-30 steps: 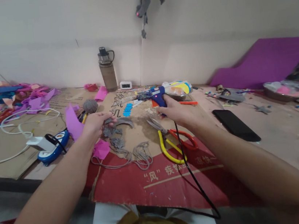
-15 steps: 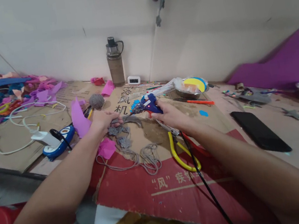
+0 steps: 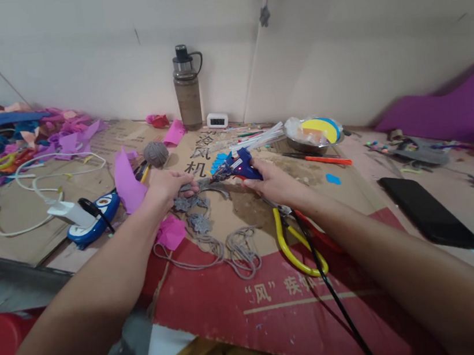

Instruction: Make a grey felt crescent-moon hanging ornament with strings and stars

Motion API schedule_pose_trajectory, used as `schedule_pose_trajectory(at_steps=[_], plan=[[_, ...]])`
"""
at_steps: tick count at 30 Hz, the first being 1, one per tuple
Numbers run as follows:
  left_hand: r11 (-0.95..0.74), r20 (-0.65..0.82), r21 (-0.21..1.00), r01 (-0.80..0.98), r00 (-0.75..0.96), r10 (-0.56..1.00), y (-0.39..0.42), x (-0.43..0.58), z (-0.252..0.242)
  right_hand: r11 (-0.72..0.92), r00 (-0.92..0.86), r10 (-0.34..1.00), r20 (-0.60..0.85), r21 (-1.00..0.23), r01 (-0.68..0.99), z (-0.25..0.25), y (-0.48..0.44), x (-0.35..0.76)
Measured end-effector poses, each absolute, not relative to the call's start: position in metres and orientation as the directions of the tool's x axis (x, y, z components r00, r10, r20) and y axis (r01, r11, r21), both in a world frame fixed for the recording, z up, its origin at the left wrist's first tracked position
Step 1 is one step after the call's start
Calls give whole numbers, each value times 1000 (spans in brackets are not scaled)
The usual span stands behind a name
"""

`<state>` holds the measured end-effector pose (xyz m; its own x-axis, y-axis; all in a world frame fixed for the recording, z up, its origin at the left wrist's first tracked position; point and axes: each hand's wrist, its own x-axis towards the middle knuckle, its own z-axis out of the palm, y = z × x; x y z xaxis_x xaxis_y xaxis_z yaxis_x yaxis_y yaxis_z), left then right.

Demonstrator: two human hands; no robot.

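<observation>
My right hand (image 3: pixel 275 182) is wrapped round a blue hot glue gun (image 3: pixel 241 166), its nozzle pointing left. The nozzle tip is close to a grey curved felt piece (image 3: pixel 216 186); whether they touch I cannot tell. My left hand (image 3: pixel 174 184) pinches the left end of that grey piece, which is partly hidden by the fingers. Small grey felt shapes (image 3: pixel 199 222) lie just below my left hand, beside a loose coil of grey cord (image 3: pixel 243 251). Yellow-and-red-handled scissors (image 3: pixel 292 249) lie under my right wrist, with the glue gun's black cable running across them.
A water bottle (image 3: pixel 188 91) and small white clock (image 3: pixel 217 120) stand by the wall. A metal bowl (image 3: pixel 313 143) and orange pen (image 3: pixel 328 160) lie behind my right hand. At right lies a black phone (image 3: pixel 429 211); at left, a blue power strip (image 3: pixel 94 224) with white cables.
The glue gun's nozzle has come nearer the grey felt piece at my left hand. The whole view has shifted slightly, with both grips kept.
</observation>
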<state>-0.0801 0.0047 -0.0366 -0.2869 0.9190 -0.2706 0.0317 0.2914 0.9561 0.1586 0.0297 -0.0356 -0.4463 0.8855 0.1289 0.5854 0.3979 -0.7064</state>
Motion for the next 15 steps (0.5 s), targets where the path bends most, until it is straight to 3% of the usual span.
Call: schedule_pose_trajectory(at_steps=[15], plan=[[306,-288,952,9,-311,906,5,-79,-37,368,-434,898,74,-665,650,-34,28,157]])
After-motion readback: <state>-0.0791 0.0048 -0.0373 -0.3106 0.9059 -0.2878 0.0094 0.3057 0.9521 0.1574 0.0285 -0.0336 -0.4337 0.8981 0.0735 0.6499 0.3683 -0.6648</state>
